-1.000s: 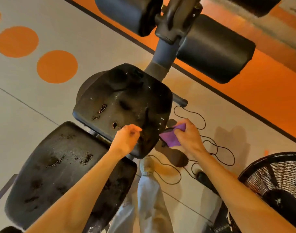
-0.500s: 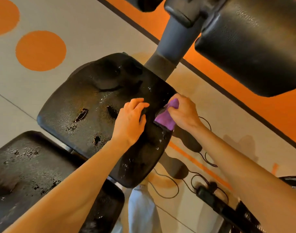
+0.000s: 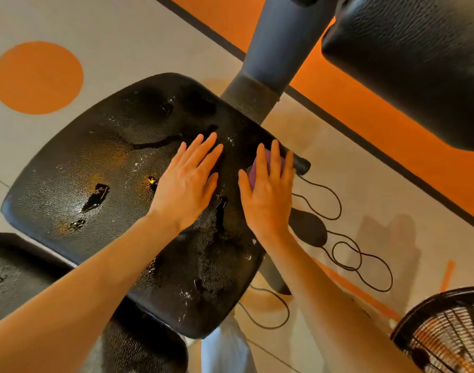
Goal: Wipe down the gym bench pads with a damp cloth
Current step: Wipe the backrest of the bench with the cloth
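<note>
The black seat pad (image 3: 96,170) fills the middle of the view, worn, with several small tears and wet specks. My left hand (image 3: 186,184) lies flat on it, fingers spread, holding nothing. My right hand (image 3: 268,195) lies flat near the pad's right edge and presses the purple cloth (image 3: 257,168) onto it; only a strip of cloth shows between the fingers. A second black pad (image 3: 20,275) lies at the lower left. A black roller pad (image 3: 419,63) hangs at the upper right.
A grey frame post (image 3: 273,55) rises behind the seat pad. Black cables (image 3: 359,259) loop on the floor to the right. A fan's wire guard (image 3: 451,335) sits at the lower right. A leg in light trousers (image 3: 225,351) stands below the pad.
Both hands have flattened out on the seat pad. The right hand went from pinching the cloth at the pad's edge to pressing it under its palm. The camera has moved closer.
</note>
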